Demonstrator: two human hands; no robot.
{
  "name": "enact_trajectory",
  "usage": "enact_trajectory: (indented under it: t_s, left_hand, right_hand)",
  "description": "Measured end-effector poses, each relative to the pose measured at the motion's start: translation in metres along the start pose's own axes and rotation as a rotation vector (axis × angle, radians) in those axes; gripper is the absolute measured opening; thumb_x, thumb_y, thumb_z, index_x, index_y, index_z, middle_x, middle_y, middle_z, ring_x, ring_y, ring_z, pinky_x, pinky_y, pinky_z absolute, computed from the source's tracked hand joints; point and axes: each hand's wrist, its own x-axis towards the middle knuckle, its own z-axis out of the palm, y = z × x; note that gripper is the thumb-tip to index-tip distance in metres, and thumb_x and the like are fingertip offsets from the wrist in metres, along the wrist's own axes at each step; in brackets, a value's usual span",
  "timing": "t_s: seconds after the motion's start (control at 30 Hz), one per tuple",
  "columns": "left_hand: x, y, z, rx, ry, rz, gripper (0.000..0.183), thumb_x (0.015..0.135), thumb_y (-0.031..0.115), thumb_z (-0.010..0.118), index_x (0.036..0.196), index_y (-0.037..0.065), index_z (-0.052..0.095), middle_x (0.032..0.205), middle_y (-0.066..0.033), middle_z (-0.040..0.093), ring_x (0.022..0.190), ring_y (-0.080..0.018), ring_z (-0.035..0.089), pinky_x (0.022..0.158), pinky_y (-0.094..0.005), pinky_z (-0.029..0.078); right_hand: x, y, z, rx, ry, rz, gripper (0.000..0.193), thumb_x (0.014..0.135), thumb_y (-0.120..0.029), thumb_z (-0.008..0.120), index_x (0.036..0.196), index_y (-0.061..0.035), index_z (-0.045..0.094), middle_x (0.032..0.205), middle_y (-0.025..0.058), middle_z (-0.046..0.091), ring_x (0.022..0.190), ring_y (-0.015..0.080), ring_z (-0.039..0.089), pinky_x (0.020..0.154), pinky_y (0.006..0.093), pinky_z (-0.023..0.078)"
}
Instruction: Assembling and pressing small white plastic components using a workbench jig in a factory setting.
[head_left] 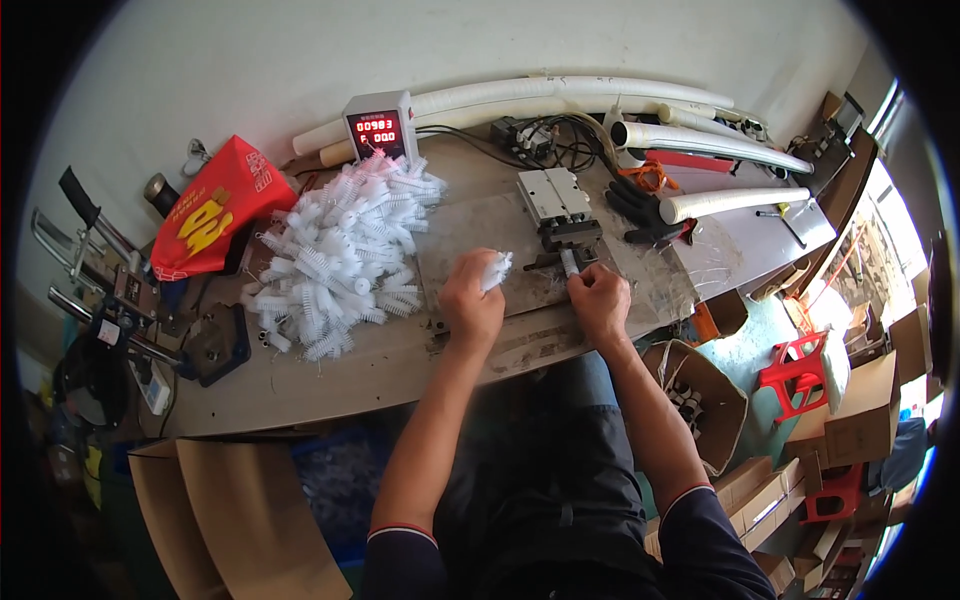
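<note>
My left hand (472, 297) is closed round a small bunch of white plastic pieces (494, 270) that stick out past the thumb. Close to the front of a small metal machine (556, 200), my right hand (601, 300) pinches a short whitish piece (570, 262). Its upper end reaches the machine's dark jaw block (570, 236); whether it sits inside the jaws I cannot tell. To the left of my hands lies a large heap of white ribbed, spring-like pieces (345, 240). A worn metal plate (480, 230) covers the bench under the machine.
Behind the heap stands a box with a red digital display (380, 130). A red bag (220, 210) and a metal lever press (130, 290) are at the left. White tubes (720, 145), cables and a black glove (640, 205) lie at the back right. Cardboard boxes (230, 510) stand below.
</note>
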Motion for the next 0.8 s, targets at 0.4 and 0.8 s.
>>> enact_trajectory:
  t_s: [0.4,0.8]
  left_hand:
    - [0.004,0.004,0.000,0.045,-0.010,0.005,0.020,0.081,-0.011,0.065,0.095,0.003,0.065,0.103,-0.0112,0.070,0.091,-0.0340,0.070,0.079,-0.0387,0.055]
    - [0.002,0.005,0.000,0.087,-0.236,0.057,0.026,0.083,-0.005,0.068,0.106,0.007,0.068,0.106,-0.0096,0.069,0.094,-0.0348,0.070,0.079,-0.0413,0.056]
  right_hand:
    - [0.017,-0.003,-0.005,0.031,-0.167,0.135,0.023,0.076,-0.027,0.068,0.079,-0.0051,0.074,0.075,0.0175,0.071,0.077,0.0372,0.070,0.074,0.0450,0.054]
    - [0.004,0.008,-0.009,0.255,-0.187,0.107,0.027,0.084,-0.030,0.073,0.083,-0.0031,0.073,0.074,0.0141,0.071,0.071,0.0307,0.070,0.069,0.0392,0.054]
